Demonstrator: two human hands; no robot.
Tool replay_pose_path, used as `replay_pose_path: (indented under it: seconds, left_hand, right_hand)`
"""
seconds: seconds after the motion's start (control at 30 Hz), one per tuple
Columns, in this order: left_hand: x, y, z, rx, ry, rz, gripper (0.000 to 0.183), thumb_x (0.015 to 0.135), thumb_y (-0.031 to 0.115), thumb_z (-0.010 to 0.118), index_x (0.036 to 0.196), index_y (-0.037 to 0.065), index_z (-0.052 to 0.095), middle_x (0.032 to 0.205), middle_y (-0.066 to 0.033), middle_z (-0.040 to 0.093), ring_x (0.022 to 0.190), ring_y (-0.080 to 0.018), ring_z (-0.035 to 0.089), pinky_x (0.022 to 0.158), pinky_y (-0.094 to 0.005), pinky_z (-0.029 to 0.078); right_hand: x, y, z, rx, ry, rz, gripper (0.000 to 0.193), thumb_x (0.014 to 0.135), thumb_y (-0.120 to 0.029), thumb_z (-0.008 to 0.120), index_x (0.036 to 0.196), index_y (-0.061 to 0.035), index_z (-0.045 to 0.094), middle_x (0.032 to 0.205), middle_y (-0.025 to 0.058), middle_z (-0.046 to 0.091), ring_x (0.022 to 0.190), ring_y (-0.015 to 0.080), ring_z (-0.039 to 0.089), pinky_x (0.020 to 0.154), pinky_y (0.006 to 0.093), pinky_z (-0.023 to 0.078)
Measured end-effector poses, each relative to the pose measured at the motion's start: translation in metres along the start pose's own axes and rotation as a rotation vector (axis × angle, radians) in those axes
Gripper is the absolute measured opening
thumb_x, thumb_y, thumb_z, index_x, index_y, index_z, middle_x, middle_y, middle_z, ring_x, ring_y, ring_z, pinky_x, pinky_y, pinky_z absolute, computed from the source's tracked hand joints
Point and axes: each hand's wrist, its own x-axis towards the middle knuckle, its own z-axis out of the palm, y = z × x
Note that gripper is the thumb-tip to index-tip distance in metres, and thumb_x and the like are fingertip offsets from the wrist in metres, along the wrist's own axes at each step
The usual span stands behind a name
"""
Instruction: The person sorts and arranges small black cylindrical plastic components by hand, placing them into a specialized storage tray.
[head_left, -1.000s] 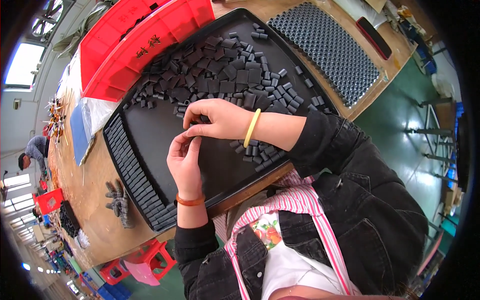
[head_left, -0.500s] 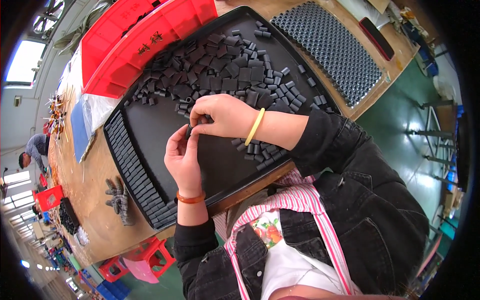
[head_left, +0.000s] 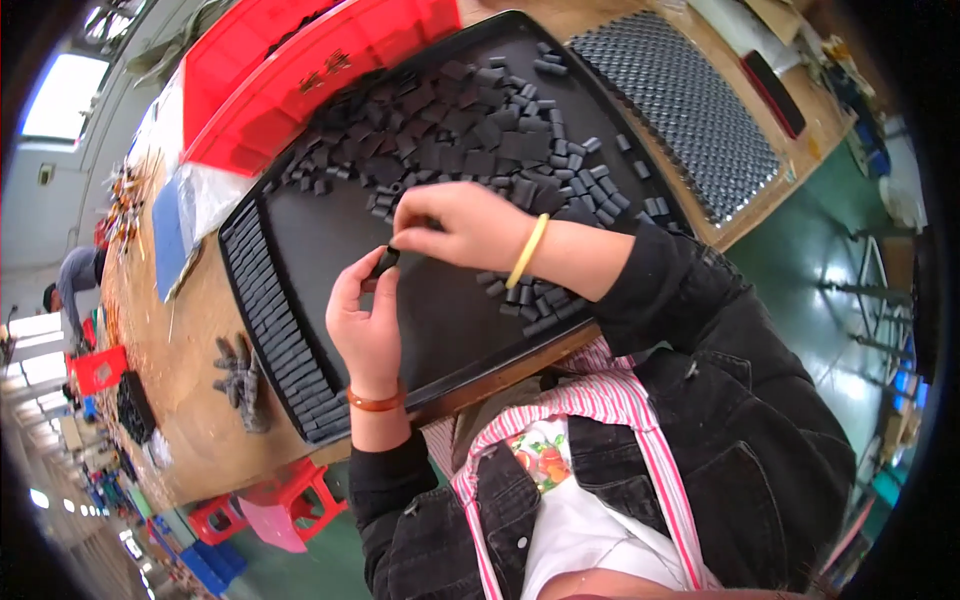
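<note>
My left hand pinches a small black tube upright between thumb and fingertips, above the dark tray. Close over the tube's upper end, my right hand has its thumb and forefinger pressed together; whatever they hold is hidden. Beyond both hands, loose black tubes and flat black square pieces lie heaped across the tray. Along its left side, short black cylinders lie in neat close rows.
A red bin stands at the tray's far left edge. To the right are a metallic honeycomb-like panel and a dark red-edged phone-shaped object. A grey glove lies left on the wooden table. Another person bends over far left.
My right fingertips have lifted slightly off the left ones, so more of the black tube shows. The whole view has shifted a little, moving the tray rightward in the picture.
</note>
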Motion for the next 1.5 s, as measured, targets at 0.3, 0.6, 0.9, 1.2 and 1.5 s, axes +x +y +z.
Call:
replay_pose_path:
  seconds: [0.3, 0.6, 0.9, 1.2, 1.5]
  left_hand:
    - [-0.051, -0.025, -0.121, 0.636, -0.127, 0.199, 0.023, 0.076, -0.001, 0.067, 0.099, 0.006, 0.067, 0.095, -0.0073, 0.065, 0.092, -0.0264, 0.055, 0.085, -0.0349, 0.044]
    - [-0.092, -0.039, -0.131, 0.949, -0.187, 0.279, 0.029, 0.083, 0.012, 0.063, 0.111, 0.009, 0.067, 0.117, -0.0022, 0.063, 0.113, -0.0261, 0.05, 0.099, -0.0365, 0.037]
    - [-0.09, -0.014, -0.112, 0.921, 0.022, 0.336, 0.024, 0.087, 0.011, 0.058, 0.109, 0.006, 0.068, 0.114, -0.0073, 0.061, 0.111, -0.0285, 0.05, 0.096, -0.039, 0.039]
    - [-0.038, 0.024, -0.04, 0.598, -0.07, 0.51, 0.024, 0.078, -0.004, 0.064, 0.099, 0.005, 0.068, 0.102, -0.0068, 0.062, 0.099, -0.0264, 0.054, 0.089, -0.0368, 0.043]
    - [0.002, 0.026, 0.017, 0.291, -0.179, 0.3, 0.017, 0.082, 0.0, 0.063, 0.098, 0.004, 0.067, 0.089, -0.0096, 0.062, 0.082, -0.026, 0.06, 0.073, -0.0327, 0.048]
  right_hand:
    - [-0.001, -0.001, -0.005, -0.029, 0.028, -0.004, 0.015, 0.089, -0.014, 0.064, 0.092, 0.0003, 0.06, 0.072, 0.0018, 0.056, 0.067, 0.0076, 0.049, 0.061, 0.0235, 0.042]
    - [0.002, 0.001, -0.022, -0.079, 0.026, 0.065, 0.017, 0.09, -0.016, 0.063, 0.09, 0.0004, 0.06, 0.071, 0.0012, 0.055, 0.067, 0.0078, 0.048, 0.062, 0.0238, 0.042]
    - [-0.008, 0.0, -0.047, -0.727, -0.615, 0.105, 0.033, 0.066, -0.029, 0.079, 0.086, -0.008, 0.066, 0.084, 0.0086, 0.065, 0.081, 0.0299, 0.064, 0.069, 0.0399, 0.05]
    - [-0.011, -0.01, -0.033, -0.802, -0.704, 0.263, 0.028, 0.07, -0.03, 0.077, 0.088, -0.0101, 0.069, 0.084, 0.008, 0.068, 0.084, 0.0293, 0.066, 0.071, 0.0413, 0.052]
    - [0.006, 0.005, -0.048, -0.18, -0.185, 0.239, 0.024, 0.077, -0.027, 0.067, 0.083, -0.0038, 0.067, 0.077, 0.0143, 0.066, 0.08, 0.0311, 0.065, 0.069, 0.0403, 0.051]
